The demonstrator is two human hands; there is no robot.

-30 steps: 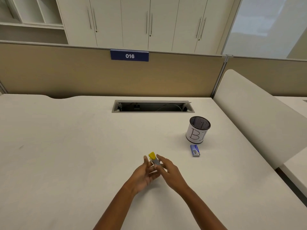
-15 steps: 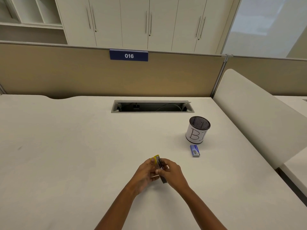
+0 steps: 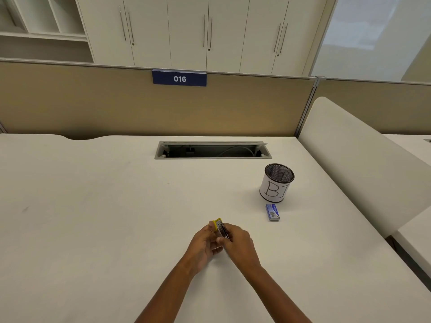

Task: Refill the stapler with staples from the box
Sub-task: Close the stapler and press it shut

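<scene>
A small yellow stapler [image 3: 220, 227] with a metal staple channel is held over the white desk [image 3: 93, 217], in front of me at the centre. My left hand [image 3: 204, 243] grips its yellow body from the left. My right hand [image 3: 238, 243] pinches the metal part from the right. Most of the stapler is hidden by my fingers; whether it is hinged open I cannot tell. The blue staple box [image 3: 272, 212] lies flat on the desk to the right of my hands, apart from them.
A black mesh pen cup [image 3: 277, 183] with a white paper label stands just behind the staple box. An open cable slot [image 3: 212, 150] is set in the desk further back. A beige partition runs along the back and a padded divider [image 3: 354, 159] rises on the right.
The stapler has tipped down from its raised position and my hands have closed more tightly around it. My right hand has slid over the metal part. The staple box has not moved.
</scene>
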